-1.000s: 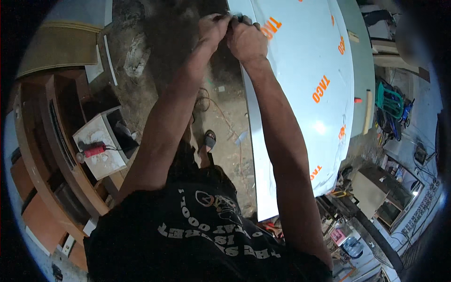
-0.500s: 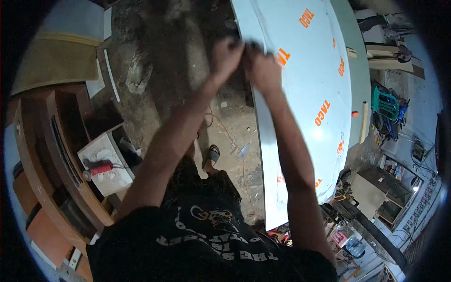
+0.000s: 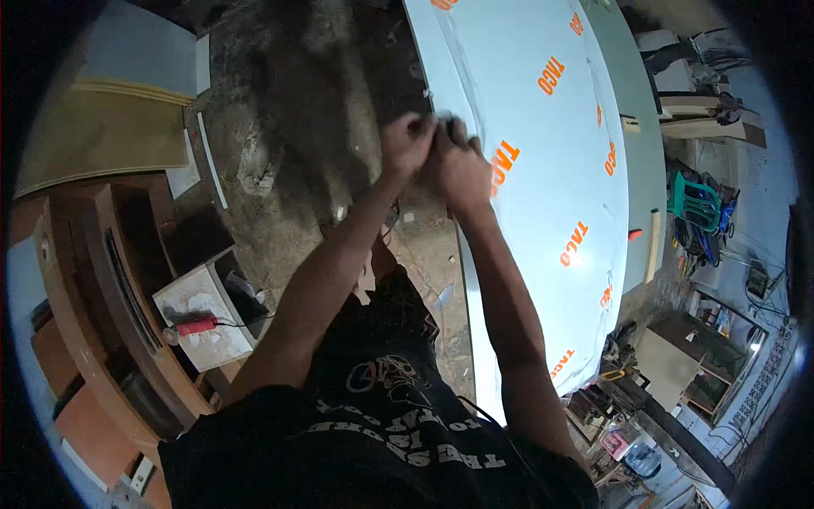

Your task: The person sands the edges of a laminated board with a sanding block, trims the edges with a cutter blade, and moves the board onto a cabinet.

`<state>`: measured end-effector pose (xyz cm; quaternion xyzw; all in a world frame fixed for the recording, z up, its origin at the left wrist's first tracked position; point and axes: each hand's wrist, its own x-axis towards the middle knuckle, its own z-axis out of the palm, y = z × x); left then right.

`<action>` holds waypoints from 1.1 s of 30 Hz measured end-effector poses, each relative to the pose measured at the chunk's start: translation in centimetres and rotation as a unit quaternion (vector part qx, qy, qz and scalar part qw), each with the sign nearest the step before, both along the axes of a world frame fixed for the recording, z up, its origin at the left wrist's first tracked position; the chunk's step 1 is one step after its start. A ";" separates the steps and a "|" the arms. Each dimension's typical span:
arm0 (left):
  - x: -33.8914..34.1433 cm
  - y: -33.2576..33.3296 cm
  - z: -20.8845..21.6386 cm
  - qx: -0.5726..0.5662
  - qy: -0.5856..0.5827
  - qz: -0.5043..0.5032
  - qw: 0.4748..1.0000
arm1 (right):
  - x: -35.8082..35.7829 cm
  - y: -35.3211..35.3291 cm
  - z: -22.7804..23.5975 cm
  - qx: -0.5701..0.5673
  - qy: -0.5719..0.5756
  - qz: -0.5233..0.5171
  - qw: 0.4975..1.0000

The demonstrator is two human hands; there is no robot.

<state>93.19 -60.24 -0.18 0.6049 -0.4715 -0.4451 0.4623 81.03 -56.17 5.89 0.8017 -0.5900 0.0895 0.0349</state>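
Note:
A long white panel with orange printing and a clear film lies to my right. At its left edge my two hands meet side by side, both arms stretched forward. My left hand is closed just outside that edge, its fingers curled. My right hand is closed too, over the edge of the panel. A small greyish bit shows at the fingertips between them, too blurred to name. Whether the fingers grip the film or some other thing cannot be made out.
A grey-green board lies beneath the panel, with a wooden strip and a red-handled item on it. Left, a corded red power tool rests on a dusty white box beside curved brown furniture. Farther right stands a green chair.
The view has shifted forward along the panel, so panel and box appear lower. My hands stay together at the panel's edge, both closed. My sandalled foot no longer shows where it was.

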 end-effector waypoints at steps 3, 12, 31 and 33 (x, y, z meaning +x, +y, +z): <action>1.6 -6.5 0.1 0.040 -0.004 0.033 0.999 | 3.1 -6.5 1.8 0.101 -0.009 -0.041 0.994; 4.2 -17.9 1.7 0.036 -0.004 0.093 0.995 | 5.3 -19.2 -0.4 0.001 -0.051 -0.017 0.999; 8.6 -29.8 0.7 -0.018 0.038 0.031 0.999 | 8.5 -30.1 1.4 0.049 -0.029 0.008 0.998; 9.3 -32.2 0.7 -0.058 0.002 0.023 0.998 | 9.1 -33.5 1.2 0.079 -0.036 -0.002 0.996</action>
